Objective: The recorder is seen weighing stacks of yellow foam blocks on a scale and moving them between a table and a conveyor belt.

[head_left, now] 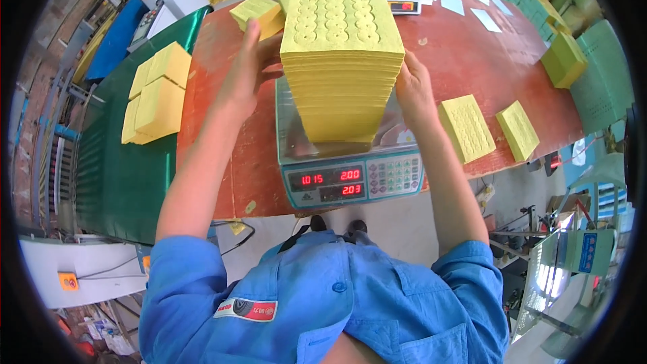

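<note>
- The tall stack of yellow paper [340, 94] stood upright on the scale [291, 136], between the person's two hands; its upper part spread wider in view than its foot.
- The left hand [248, 71] was open at the stack's left side, thumb raised and apart, fingers pointing toward the paper; whether the fingertips pressed on it could not be told.
- The right hand [416, 91] lay along the stack's right edge, its fingers partly hidden by the paper, so how firmly it held could not be told.
- A strip of bare pan showed on the left of the stack's foot; the scale's front, with its lit red display [327, 182], reached the near edge of the red table [219, 172].
- Left of the scale, bare tabletop ran beneath the left forearm to the green surface [121, 185], where a group of yellow bundles [158, 98] sat close to the border.
- A smaller yellow bundle [259, 15] lay just beyond the left hand.
- Right of the right forearm, two flat bundles [466, 128] lay near the table's near edge, with a narrow gap between them.
- Beyond them, open red tabletop stretched toward loose white sheets [484, 20].
</note>
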Demonstrator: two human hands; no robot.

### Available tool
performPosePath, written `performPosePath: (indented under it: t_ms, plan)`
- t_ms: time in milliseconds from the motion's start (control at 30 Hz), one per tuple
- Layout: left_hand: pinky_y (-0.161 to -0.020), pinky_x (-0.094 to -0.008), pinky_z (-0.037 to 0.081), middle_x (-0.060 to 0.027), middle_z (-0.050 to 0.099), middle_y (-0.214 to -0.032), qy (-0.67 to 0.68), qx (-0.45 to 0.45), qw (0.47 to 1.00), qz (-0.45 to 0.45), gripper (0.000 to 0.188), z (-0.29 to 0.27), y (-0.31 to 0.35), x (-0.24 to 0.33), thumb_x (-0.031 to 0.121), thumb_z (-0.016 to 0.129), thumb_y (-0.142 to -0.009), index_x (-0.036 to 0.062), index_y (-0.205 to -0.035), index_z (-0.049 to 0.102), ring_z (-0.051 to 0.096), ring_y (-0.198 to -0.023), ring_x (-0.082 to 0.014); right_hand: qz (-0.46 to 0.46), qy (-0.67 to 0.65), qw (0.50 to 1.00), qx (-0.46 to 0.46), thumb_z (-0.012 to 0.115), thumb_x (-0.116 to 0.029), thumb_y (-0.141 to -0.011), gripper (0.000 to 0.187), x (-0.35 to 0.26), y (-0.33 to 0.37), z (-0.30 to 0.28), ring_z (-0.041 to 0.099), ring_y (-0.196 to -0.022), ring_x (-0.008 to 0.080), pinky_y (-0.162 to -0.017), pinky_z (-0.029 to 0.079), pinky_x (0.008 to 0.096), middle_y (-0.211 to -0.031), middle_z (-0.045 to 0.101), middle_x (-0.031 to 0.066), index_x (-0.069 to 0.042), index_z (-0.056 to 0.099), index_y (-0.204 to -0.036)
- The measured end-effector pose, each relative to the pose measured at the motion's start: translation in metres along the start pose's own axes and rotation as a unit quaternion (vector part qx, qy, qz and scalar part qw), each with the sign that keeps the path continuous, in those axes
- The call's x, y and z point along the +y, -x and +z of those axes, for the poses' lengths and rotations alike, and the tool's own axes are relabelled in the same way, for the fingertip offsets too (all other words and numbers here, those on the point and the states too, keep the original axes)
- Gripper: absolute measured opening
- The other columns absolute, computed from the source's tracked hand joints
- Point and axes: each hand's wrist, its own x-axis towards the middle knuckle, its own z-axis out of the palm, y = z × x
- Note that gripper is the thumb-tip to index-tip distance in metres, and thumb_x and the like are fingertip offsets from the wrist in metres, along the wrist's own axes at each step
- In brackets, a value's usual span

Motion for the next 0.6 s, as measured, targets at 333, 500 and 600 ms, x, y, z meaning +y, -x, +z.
performPosePath:
  t_ms: [333,500,600]
  plan:
    - [-0.076,-0.0323,0.056,-0.0137,0.061,-0.125,0.305,0.069,0.95,0.005,0.046,0.054,0.001,-0.066,0.021,0.054,-0.1,-0.0014,-0.14,0.048,0.063,-0.1,-0.0182,0.212,-0.289,0.933,-0.03,0.038,-0.053,-0.104,0.064,-0.028,0.01,0.04,0.048,-0.128,0.0193,-0.107,0.037,0.0324,-0.14,0.054,0.011,-0.008,0.042,-0.149]
    - [-0.112,-0.0383,0.035,-0.017,0.043,-0.15,0.195,0.154,0.967,0.057,0.058,0.026,0.022,-0.08,0.036,0.047,-0.104,0.0003,-0.149,0.036,0.045,-0.134,-0.024,0.0,-0.178,0.982,0.061,0.051,-0.029,-0.1,0.046,-0.038,0.016,0.018,0.064,-0.109,0.0248,-0.094,0.052,0.0382,-0.123,0.062,0.018,0.001,0.053,-0.135]
    - [-0.108,-0.0371,0.039,-0.0148,0.049,-0.143,0.059,0.286,0.956,0.015,0.05,0.002,0.072,-0.109,0.028,0.048,-0.103,0.0008,-0.145,0.041,0.048,-0.129,-0.0242,-0.139,-0.203,0.969,-0.031,0.052,-0.009,-0.098,0.034,-0.103,0.072,-0.033,0.065,-0.107,0.024,-0.095,0.049,0.0338,-0.128,0.062,0.0164,0.006,0.056,-0.128]
